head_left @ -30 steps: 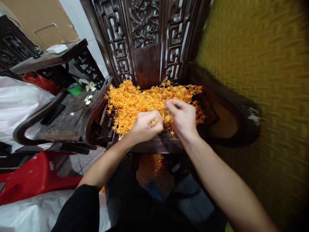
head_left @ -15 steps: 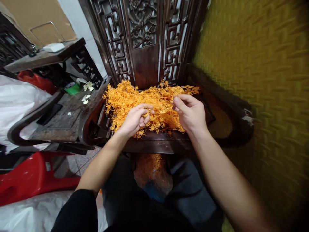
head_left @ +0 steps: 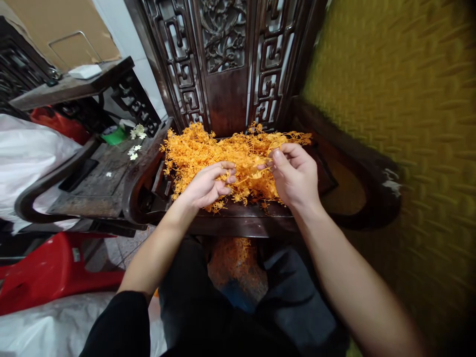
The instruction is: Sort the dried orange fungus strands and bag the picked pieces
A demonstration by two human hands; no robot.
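Note:
A tangled heap of orange plastic sprigs [head_left: 201, 148], thin-stemmed with small flower-like tips, covers the seat of a dark carved wooden chair [head_left: 241, 225]. In front of the heap, my left hand [head_left: 210, 184] has its fingers curled and closed round a thin orange sprig, only partly visible. My right hand [head_left: 296, 173] is at the heap's right side, thumb and forefinger pinched on an orange piece. Fine orange strands show in the gap between the hands. The heap behind makes it hard to tell which strands are held.
Left of me stands a second wooden chair [head_left: 100, 191] with green tape [head_left: 114, 135] and pale flower pieces [head_left: 137, 132] on it. A red plastic stool [head_left: 55, 267] and white sacks [head_left: 29, 158] are at the left. A yellow textured surface [head_left: 390, 99] rises at the right.
My right hand has shifted slightly right, its fingers still pinched. My left hand's fingers have loosened a little but stay curled. The view has moved slightly.

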